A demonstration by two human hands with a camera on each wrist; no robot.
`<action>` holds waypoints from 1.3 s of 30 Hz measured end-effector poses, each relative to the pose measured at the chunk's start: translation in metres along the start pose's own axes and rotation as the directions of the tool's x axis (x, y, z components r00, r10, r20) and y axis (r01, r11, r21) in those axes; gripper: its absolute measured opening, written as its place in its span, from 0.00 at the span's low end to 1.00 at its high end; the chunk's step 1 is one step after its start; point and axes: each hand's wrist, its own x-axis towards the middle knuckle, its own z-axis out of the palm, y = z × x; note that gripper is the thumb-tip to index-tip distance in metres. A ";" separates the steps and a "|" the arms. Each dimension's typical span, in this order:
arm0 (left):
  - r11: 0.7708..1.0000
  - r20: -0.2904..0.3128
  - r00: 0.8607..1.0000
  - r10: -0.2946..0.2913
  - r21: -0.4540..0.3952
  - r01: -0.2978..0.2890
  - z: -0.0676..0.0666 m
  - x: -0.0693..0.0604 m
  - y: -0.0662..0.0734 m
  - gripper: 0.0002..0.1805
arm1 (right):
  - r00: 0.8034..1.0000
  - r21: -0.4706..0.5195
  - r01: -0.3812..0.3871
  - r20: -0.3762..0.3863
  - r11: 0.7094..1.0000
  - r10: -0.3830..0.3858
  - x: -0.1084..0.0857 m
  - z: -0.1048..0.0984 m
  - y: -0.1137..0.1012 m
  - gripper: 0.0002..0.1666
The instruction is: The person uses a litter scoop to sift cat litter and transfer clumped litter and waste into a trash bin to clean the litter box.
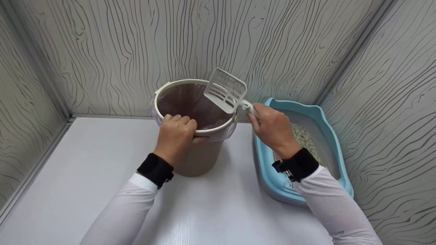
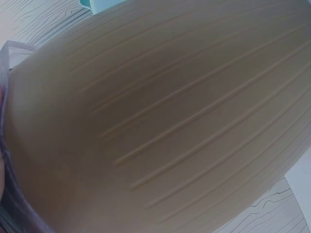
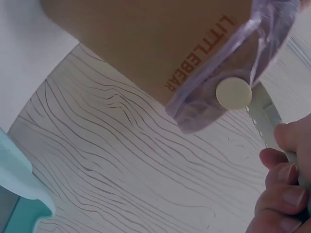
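Note:
A brown trash can (image 1: 201, 158) with a cream rim and a translucent purple bag liner (image 3: 206, 104) stands by the back wall. My left hand (image 1: 177, 133) grips its near rim, fingers over the edge and thumb outside. In my right hand (image 1: 272, 126) is the handle of a white slotted litter scoop (image 1: 226, 89), its head tilted above the right side of the can's mouth. No clump shows on the scoop. The right wrist view shows curled fingers (image 3: 282, 196) round the handle. The can's ribbed side (image 2: 170, 111) fills the left wrist view.
To the right sits a blue litter box (image 1: 332, 132) with pale granular litter (image 1: 303, 137), partly hidden under my right forearm. Wood-grain panels (image 1: 129, 51) rise behind and at both sides. Everything stands on a white tabletop (image 1: 102, 153).

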 end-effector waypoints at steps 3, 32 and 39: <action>1.000 -0.005 1.000 -0.001 -0.004 0.001 0.000 0.000 -0.002 0.35 | 0.995 0.099 -0.096 0.041 0.990 0.093 -0.002 -0.012 0.010 0.12; 0.999 0.003 1.000 -0.001 0.041 0.001 0.000 -0.004 -0.003 0.34 | 0.546 -0.181 -0.548 0.662 0.816 0.513 -0.106 -0.032 0.168 0.25; 1.000 -0.002 1.000 -0.005 0.027 0.005 -0.001 -0.001 0.000 0.33 | 0.379 -0.247 -0.459 0.814 0.854 0.439 -0.112 -0.001 0.168 0.22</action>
